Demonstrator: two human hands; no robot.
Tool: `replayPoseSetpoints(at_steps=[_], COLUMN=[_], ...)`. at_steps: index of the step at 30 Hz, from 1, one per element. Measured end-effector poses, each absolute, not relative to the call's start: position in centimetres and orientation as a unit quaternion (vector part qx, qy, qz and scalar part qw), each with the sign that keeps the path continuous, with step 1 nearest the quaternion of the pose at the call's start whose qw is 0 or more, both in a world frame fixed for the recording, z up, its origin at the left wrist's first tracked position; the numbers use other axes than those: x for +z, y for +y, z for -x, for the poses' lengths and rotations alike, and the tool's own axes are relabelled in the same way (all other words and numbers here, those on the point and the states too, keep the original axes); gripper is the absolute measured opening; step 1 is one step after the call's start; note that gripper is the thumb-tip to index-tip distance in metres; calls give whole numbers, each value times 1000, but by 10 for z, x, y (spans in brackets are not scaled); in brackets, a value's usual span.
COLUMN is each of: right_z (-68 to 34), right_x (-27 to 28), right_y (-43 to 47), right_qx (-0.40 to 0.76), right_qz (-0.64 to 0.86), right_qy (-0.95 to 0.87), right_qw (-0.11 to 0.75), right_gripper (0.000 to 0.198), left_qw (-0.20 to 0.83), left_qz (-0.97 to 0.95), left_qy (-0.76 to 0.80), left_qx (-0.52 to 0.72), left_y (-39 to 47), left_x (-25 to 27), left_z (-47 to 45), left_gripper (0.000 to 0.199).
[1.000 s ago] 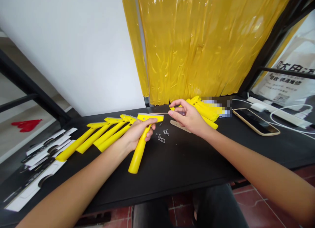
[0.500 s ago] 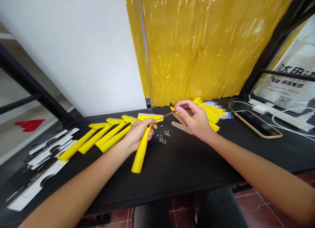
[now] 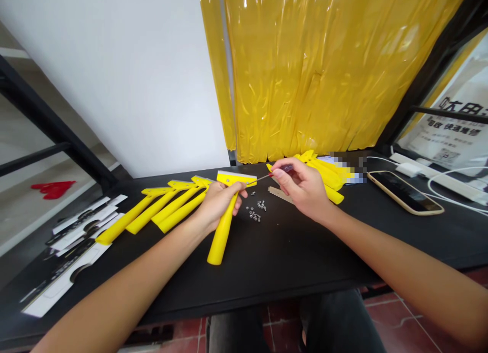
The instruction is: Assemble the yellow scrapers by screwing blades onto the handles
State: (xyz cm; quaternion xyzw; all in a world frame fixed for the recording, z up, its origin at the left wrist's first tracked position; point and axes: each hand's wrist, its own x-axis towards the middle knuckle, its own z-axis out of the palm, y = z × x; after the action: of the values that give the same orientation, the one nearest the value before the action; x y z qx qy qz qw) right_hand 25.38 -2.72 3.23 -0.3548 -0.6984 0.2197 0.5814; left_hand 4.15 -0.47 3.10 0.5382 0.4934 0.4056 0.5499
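My left hand [image 3: 222, 201] is closed around the neck of a yellow scraper [image 3: 220, 243], whose metal blade faces away from me. In my right hand [image 3: 301, 182] is a screwdriver [image 3: 264, 177], its handle gripped in the fingers and partly hidden by them. The shaft's tip meets the right end of the scraper head, near a screw. Just right of the scraper lie several small loose screws and nuts [image 3: 254, 215]. A flat metal blade [image 3: 280, 194] rests on the table under my right hand, partly covered.
Several yellow scrapers [image 3: 168, 203] lie in a row at left, beside white-and-black cardboard sleeves [image 3: 72, 276]. More yellow handles [image 3: 330, 177] are piled behind my right hand. A phone [image 3: 406, 193], white cables and a power strip [image 3: 419, 165] occupy the right side of the black table [image 3: 305, 261].
The view has shifted slightly, so everything sits a little further right. Both hands keep their grips, and the screwdriver tip stays at the right end of the scraper head.
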Motion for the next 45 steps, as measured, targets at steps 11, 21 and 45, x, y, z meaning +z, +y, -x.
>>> replayPoseSetpoints(at_steps=[11,21,45], right_z=[-253,-260,-259], right_x=[35,34,22], right_y=[-29,-29,-11], right_qx=[213,-37,101], right_qz=[382,408,501], right_qy=[-696,-750,-805], right_qw=[569,519,303], right_gripper=[25,33,24], left_qw=[529,359,240], left_qz=[-559,-676,-680], left_qy=[495,495,567], left_qx=[403,411,398], left_y=[-8,-11,11], left_x=[33,40,34], left_z=[-43,-39,-20], left_gripper=[25,28,24])
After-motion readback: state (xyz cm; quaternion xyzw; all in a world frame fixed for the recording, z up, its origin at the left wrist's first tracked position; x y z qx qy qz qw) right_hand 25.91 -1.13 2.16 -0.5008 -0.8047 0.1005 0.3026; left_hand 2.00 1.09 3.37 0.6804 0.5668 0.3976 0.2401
